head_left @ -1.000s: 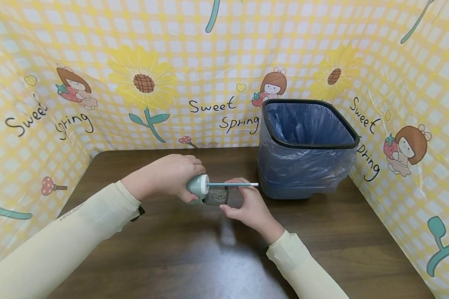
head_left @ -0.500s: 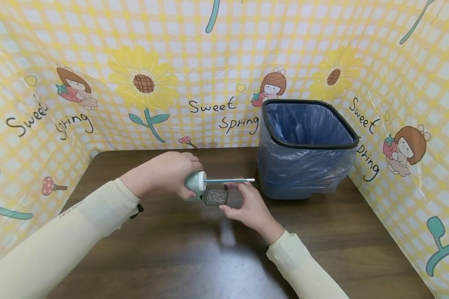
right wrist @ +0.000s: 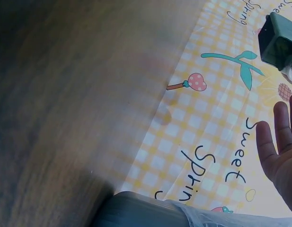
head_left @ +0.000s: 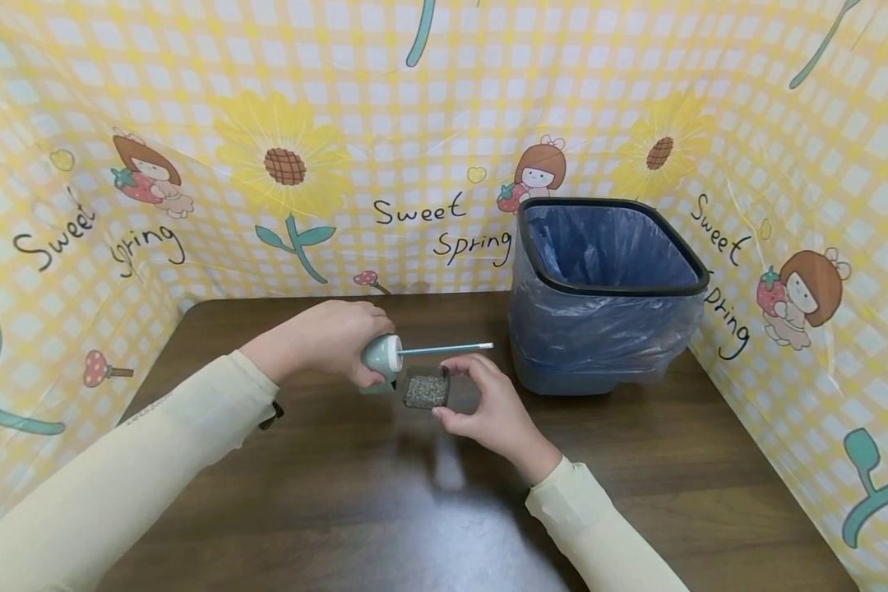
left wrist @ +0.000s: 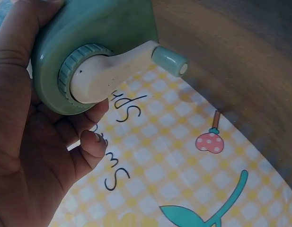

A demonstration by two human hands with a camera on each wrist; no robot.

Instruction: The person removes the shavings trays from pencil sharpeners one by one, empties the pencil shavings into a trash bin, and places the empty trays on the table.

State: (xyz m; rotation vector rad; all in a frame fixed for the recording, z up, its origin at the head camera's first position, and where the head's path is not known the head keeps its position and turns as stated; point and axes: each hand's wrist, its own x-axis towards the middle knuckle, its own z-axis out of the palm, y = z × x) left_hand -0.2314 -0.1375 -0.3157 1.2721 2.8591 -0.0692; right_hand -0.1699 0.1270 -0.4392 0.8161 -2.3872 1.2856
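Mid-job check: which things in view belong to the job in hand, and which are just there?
Part of the job:
- sharpener, in the left hand
- pencil, sticking out of the sharpener
- tray with grey bits, in the right hand
- bin, probably: untouched, but close by

Just there:
- patterned cloth
- table

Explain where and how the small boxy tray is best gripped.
Pinch the tray by its near and far sides, probably from the right, much as the right hand does: those walls face opposite ways, that hold avoids the grey contents, and the green device crowds its left.
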